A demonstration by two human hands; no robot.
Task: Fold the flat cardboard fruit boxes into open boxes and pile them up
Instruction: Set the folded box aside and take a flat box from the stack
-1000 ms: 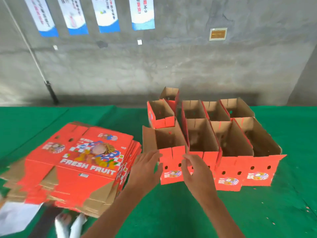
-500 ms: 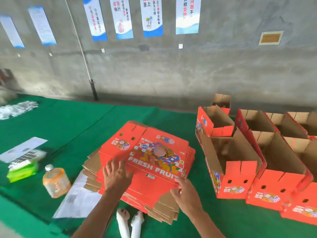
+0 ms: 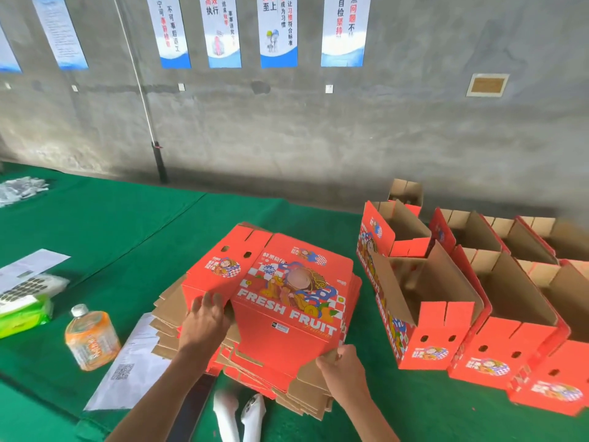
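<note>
Left hand: fingers curled over the top flat box, gripping its left edge
Right hand: fingers pinching its near corner flap

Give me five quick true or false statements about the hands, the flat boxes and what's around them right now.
1. Both hands are on the flat stack. True: left hand, right hand.
2. The folded boxes stand left of the stack. False: they stand to its right.
3. The bottle holds orange liquid. True.
4. The top flat box reads FRESH FRUIT. True.
5. The table cloth is blue. False: it is green.
</note>
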